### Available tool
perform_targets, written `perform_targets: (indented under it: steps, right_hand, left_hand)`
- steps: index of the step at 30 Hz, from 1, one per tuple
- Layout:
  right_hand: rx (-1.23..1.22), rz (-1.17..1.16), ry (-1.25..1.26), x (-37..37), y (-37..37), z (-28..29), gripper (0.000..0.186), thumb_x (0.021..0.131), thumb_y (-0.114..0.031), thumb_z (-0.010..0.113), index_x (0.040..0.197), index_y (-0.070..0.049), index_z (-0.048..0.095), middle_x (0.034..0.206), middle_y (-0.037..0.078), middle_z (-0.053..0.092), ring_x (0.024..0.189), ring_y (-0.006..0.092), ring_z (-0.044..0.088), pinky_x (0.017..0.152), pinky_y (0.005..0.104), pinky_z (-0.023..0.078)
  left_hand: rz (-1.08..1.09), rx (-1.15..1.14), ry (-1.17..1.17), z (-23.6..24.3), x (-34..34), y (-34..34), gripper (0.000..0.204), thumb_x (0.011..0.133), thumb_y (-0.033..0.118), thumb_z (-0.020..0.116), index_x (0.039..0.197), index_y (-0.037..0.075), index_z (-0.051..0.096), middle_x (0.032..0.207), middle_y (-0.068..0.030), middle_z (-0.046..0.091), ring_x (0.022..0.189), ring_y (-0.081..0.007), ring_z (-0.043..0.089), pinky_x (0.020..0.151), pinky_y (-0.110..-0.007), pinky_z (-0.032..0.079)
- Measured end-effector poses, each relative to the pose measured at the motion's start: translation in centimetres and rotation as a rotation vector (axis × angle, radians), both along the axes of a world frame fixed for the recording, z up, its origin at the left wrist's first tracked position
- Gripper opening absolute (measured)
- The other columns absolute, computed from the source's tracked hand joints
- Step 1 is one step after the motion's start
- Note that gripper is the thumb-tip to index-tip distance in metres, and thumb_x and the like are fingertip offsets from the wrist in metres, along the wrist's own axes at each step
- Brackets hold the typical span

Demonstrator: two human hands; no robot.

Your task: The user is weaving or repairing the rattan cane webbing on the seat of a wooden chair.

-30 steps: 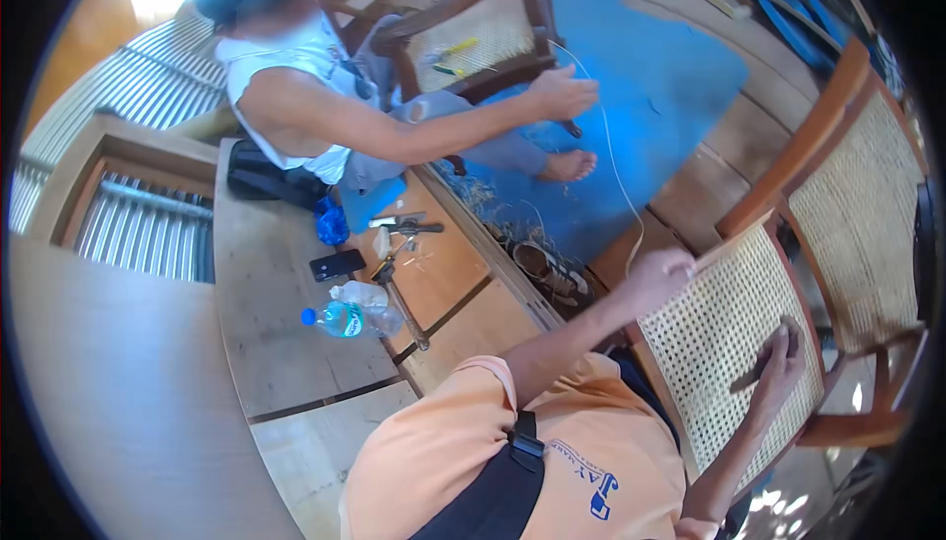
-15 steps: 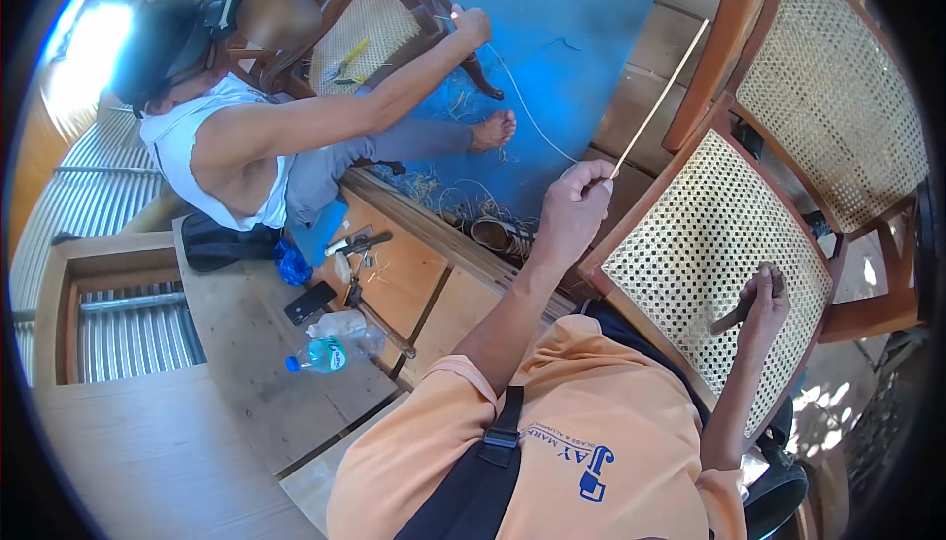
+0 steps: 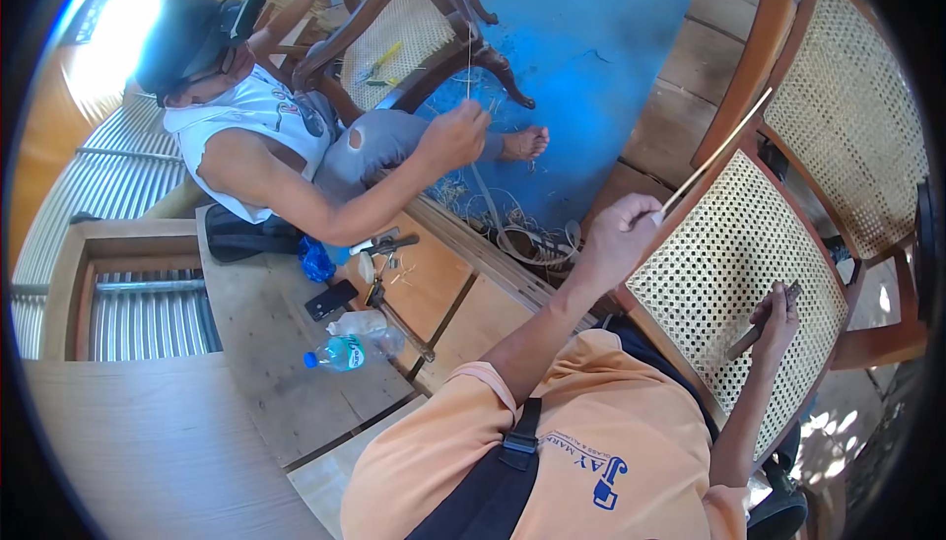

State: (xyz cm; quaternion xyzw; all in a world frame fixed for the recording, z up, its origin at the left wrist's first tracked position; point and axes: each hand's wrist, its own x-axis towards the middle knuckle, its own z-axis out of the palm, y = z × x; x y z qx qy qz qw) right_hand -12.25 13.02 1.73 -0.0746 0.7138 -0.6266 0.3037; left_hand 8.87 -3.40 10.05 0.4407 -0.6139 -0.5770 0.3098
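Note:
My left hand [image 3: 616,242] pinches the end of a thin pale cane strip [image 3: 719,151], which slants up and to the right past the chair's edge. Below it on the right is a woven cane chair seat [image 3: 714,259] in a reddish-brown wooden frame. Over this seat, my right hand [image 3: 777,319] grips a short, dark, flat tool [image 3: 744,344] whose ends stick out on both sides of the fist; its exact kind is unclear. The chair's cane backrest [image 3: 852,106] stands beyond the seat.
A co-worker's hand [image 3: 458,134] holds a thin strand beside another cane-seated chair [image 3: 389,42]. Cane scraps lie on the blue mat [image 3: 611,67]. On the wooden bench are a plastic bottle [image 3: 340,354], a phone [image 3: 331,300], a hammer [image 3: 409,331] and a blue bag [image 3: 315,259].
The view has shifted, so most things sit further right. The co-worker's raised arm has come down and closer, and the strand now hangs in loose loops. Both my hands keep their holds.

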Motion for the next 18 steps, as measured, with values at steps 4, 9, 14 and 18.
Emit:
perform_targets:
  steps: [4,9,14,18]
  right_hand:
    - [0.061,-0.069,-0.108,-1.9,1.0,-3.1,0.026,0.083,-0.028,0.057,0.067,-0.008,0.048,0.054,0.002,0.045,0.044,0.0092,0.044,0.041,0.0212,0.037]
    - [0.051,-0.082,-0.114,-1.6,1.0,-2.8,0.027,0.082,-0.027,0.057,0.069,-0.006,0.048,0.056,0.004,0.047,0.044,0.0117,0.045,0.041,0.0234,0.039]
    - [0.043,-0.093,-0.152,-2.0,1.1,-3.2,0.027,0.082,-0.027,0.058,0.071,-0.005,0.048,0.056,0.005,0.048,0.045,0.0128,0.046,0.043,0.0244,0.040]
    - [0.028,-0.118,-0.167,-1.7,1.0,-2.9,0.025,0.081,-0.027,0.059,0.074,-0.004,0.050,0.056,0.004,0.047,0.046,0.0123,0.046,0.043,0.0245,0.040]
  left_hand:
    - [-0.092,0.115,0.027,-0.7,-0.9,1.4,0.015,0.084,0.006,0.049,0.095,0.000,0.057,0.076,0.0020,0.055,0.068,-0.0017,0.047,0.061,-0.018,0.040]
    - [-0.137,0.043,0.001,-2.0,-1.5,2.5,0.013,0.084,0.006,0.049,0.092,-0.001,0.056,0.073,0.0022,0.053,0.065,-0.0021,0.045,0.057,-0.019,0.039]
    - [-0.211,0.136,-0.001,-1.7,-2.0,3.0,0.013,0.083,0.009,0.052,0.089,-0.002,0.055,0.069,0.0023,0.051,0.062,-0.0032,0.042,0.054,-0.021,0.037]
    - [-0.211,0.057,-0.084,-2.3,-1.9,3.4,0.017,0.083,0.014,0.054,0.089,-0.002,0.058,0.072,-0.0012,0.054,0.062,-0.0046,0.045,0.056,-0.022,0.039]
